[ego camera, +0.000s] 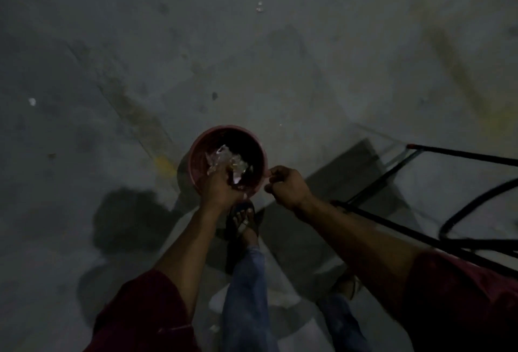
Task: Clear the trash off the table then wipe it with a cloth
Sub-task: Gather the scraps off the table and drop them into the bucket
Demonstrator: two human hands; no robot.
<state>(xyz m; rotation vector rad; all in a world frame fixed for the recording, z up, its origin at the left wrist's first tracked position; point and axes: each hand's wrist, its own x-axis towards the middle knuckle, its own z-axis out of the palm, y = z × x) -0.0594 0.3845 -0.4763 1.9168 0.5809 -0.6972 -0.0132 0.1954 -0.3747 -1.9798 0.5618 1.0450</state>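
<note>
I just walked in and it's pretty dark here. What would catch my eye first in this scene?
First, the pink bin on the concrete floor at the centre, with shiny crumpled wrappers inside. The left hand reaches over its near rim holding that trash, while the right hand, fingers curled, hangs just beside the bin's right edge. To the right, a black metal frame stands on the floor.

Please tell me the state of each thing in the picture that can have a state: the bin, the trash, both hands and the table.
red bin: upright on the floor, open, partly filled.
crumpled trash: at the bin's mouth, under the left hand's fingers; held or already dropped, unclear.
left hand: over the bin, fingers on the trash.
right hand: beside the bin's rim, fingers curled, nothing visible in it.
glass table: only a corner shows, on a black frame.
</note>
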